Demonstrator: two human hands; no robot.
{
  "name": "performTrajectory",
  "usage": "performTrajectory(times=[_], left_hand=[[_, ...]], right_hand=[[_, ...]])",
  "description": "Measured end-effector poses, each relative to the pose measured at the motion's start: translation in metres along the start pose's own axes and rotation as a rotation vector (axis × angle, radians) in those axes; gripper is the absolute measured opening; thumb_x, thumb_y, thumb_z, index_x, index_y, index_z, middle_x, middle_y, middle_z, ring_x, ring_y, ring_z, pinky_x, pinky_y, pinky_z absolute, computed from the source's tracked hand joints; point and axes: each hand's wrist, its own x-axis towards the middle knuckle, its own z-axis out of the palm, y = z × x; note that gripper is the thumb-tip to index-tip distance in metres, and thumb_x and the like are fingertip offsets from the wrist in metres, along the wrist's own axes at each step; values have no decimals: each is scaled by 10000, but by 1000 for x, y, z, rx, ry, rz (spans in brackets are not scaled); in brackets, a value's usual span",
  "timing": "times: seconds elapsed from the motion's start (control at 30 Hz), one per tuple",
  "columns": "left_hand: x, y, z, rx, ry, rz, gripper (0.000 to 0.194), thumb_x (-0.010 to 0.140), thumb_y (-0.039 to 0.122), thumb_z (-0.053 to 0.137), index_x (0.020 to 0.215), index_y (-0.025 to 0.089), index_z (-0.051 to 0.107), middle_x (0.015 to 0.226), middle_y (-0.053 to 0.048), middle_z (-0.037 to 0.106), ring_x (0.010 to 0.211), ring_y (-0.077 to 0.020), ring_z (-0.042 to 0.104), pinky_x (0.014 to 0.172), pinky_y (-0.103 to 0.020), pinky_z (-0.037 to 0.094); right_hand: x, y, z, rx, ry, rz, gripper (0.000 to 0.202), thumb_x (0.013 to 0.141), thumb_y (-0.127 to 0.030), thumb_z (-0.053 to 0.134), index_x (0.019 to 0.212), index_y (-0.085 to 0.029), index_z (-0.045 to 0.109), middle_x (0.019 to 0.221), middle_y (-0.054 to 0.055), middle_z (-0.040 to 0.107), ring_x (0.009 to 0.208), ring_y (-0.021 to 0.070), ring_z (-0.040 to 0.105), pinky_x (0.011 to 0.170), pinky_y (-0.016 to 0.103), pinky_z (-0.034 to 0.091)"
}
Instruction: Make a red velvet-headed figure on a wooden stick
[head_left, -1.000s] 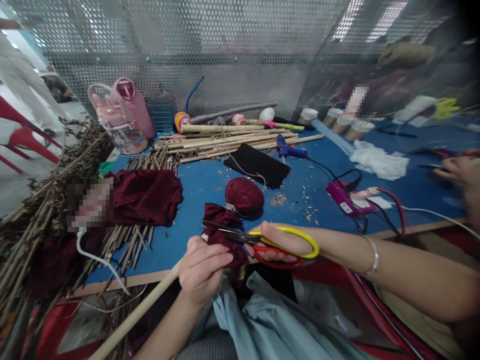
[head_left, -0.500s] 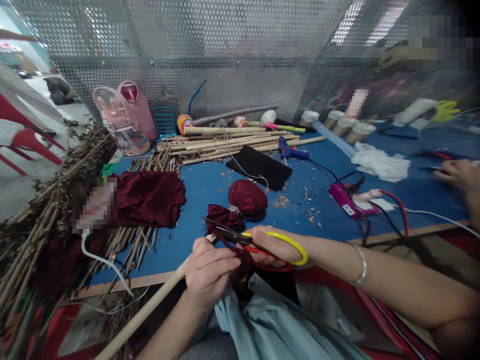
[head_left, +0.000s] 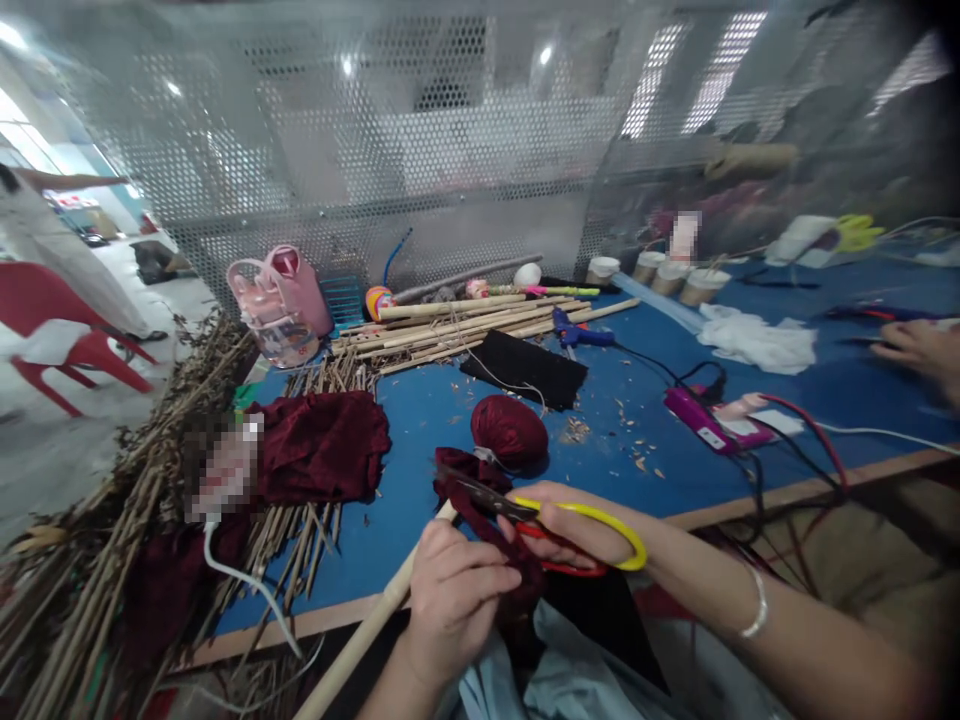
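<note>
My left hand [head_left: 466, 585] is closed around a pale wooden stick [head_left: 367, 628], its tip poking out past my knuckles. Pinched in the same fingers is a strip of maroon cloth [head_left: 480, 520]. Scissors [head_left: 606, 532] with a yellow and a red handle are in my right hand [head_left: 561, 522], and their dark blades lie across the cloth strip. Just beyond the blades, a stuffed maroon ball [head_left: 510, 432], tied at its neck with pale string, rests on the blue table [head_left: 420, 400]. The rest of the cloth is partly hidden by my hands.
Maroon fabric [head_left: 322, 445] covers dry stalks on the left. Behind lie wooden sticks [head_left: 450, 335], black cloth [head_left: 523, 370] and a blue glue gun [head_left: 581, 330]. A purple power strip [head_left: 694, 420] with cables stands right. Another person's hand [head_left: 915, 345] is at far right.
The view has tilted upward, so the table things appear lower and slightly right. Both hands keep their holds, with the scissors still against the cloth.
</note>
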Motion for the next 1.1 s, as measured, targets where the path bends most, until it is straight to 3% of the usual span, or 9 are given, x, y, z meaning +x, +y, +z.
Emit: performTrajectory(times=[0.23, 0.43, 0.57, 0.63, 0.77, 0.87, 0.97, 1.03, 1.1], left_hand=[[-3, 1, 2, 40, -124, 0, 263, 726, 25, 595, 913, 204, 641, 783, -25, 696, 683, -142, 527, 640, -307, 385], [0, 4, 4, -56, -82, -68, 262, 722, 8, 574, 887, 197, 649, 762, -34, 685, 684, -135, 553, 626, -275, 426], [1, 8, 2, -70, -63, -117, 237, 718, 16, 576, 852, 191, 663, 741, -35, 691, 672, -133, 568, 629, -273, 431], [-1, 13, 1, -101, -106, -188, 221, 714, 25, 581, 828, 190, 676, 727, -34, 697, 668, -135, 572, 625, -269, 431], [-2, 27, 2, -178, -442, -343, 211, 718, 44, 586, 787, 204, 705, 718, -17, 712, 674, -136, 593, 661, -266, 447], [4, 39, 4, -87, -710, -365, 246, 729, 48, 571, 803, 232, 717, 737, -4, 712, 691, -148, 609, 694, -284, 453], [13, 47, 4, -52, -827, -374, 320, 715, 29, 557, 870, 264, 710, 805, 9, 711, 757, -157, 627, 736, -283, 473], [19, 48, 1, -94, -811, -386, 400, 709, 10, 528, 979, 265, 678, 958, -4, 691, 855, -147, 630, 781, -254, 486], [23, 42, -3, 5, -617, -399, 414, 738, 25, 492, 1060, 243, 634, 1069, -46, 640, 946, -156, 609, 827, -265, 485]], right_hand=[[-16, 20, 11, 143, 131, -93, 763, 651, -826, 412, 978, -138, 466, 598, -72, 336, 408, 0, 211, 319, 120, 223], [3, 14, 25, 27, 236, -156, 660, 725, -764, 415, 889, -129, 486, 541, -74, 317, 399, 12, 208, 331, 143, 173], [16, 10, 28, -75, 353, -268, 552, 794, -660, 453, 815, -110, 495, 559, -44, 374, 471, 30, 297, 401, 151, 232], [16, 9, 29, -32, 325, -271, 524, 796, -645, 467, 846, -124, 480, 533, -68, 342, 438, 23, 262, 384, 148, 214], [-1, 5, 29, 66, 230, -289, 625, 700, -741, 489, 912, -154, 451, 533, -93, 318, 372, 3, 190, 322, 138, 182], [-17, 5, 25, 101, 319, -328, 651, 678, -760, 491, 933, -162, 455, 563, -85, 331, 376, 0, 208, 315, 130, 211], [-27, 12, 17, 172, 426, -359, 611, 712, -736, 480, 962, -179, 450, 583, -79, 336, 386, 2, 210, 314, 122, 226], [-30, 18, 11, 219, 478, -373, 600, 727, -732, 462, 968, -183, 450, 594, -72, 353, 393, 5, 216, 313, 118, 235], [-32, 23, 7, 256, 499, -388, 587, 740, -723, 452, 963, -180, 455, 588, -69, 357, 394, 7, 221, 313, 115, 239]])
